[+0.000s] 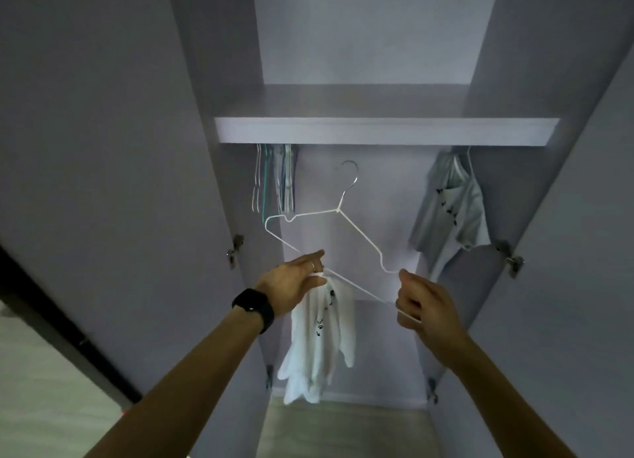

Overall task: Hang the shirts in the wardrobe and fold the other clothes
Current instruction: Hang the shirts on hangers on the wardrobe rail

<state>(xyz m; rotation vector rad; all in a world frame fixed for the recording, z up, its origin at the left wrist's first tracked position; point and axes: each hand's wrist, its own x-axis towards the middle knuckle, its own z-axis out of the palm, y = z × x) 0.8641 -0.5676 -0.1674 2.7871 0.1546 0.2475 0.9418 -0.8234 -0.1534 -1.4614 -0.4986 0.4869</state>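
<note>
Hooks of spare hangers point(274, 180) hidden behind shelf point(384, 132) front edge. Top of white shirt point(319, 341) behind left hand point(291, 282); its print blurred, unreadable.

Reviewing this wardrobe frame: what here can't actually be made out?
Head view, hanging rail: hidden behind the shelf, as are the hooks of the grey shirt and the spare hangers.
Whether the white shirt is threaded onto the hanger or only pinched against it: the left hand covers that spot.
White shirt's print: blurred and too small.
Hanger's lower corner: enclosed by the right hand.
</note>
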